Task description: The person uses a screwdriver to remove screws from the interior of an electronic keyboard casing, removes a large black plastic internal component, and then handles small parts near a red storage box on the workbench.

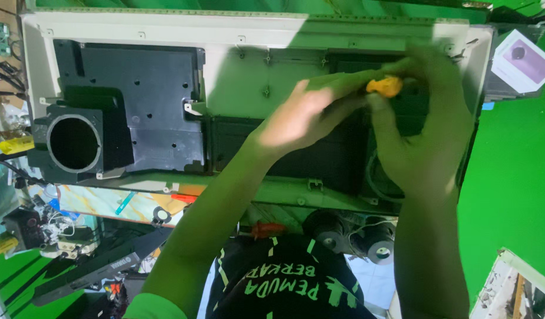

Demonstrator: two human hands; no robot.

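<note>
A small yellow tool handle (384, 86) sits at two o'clock over the long white plastic housing (249, 35), both hands clenched on it: left hand (296, 115) from eight o'clock, right hand (429, 124) from five

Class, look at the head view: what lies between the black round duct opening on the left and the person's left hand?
A dark grey plate with small holes lies between the duct opening and the left hand.
</note>
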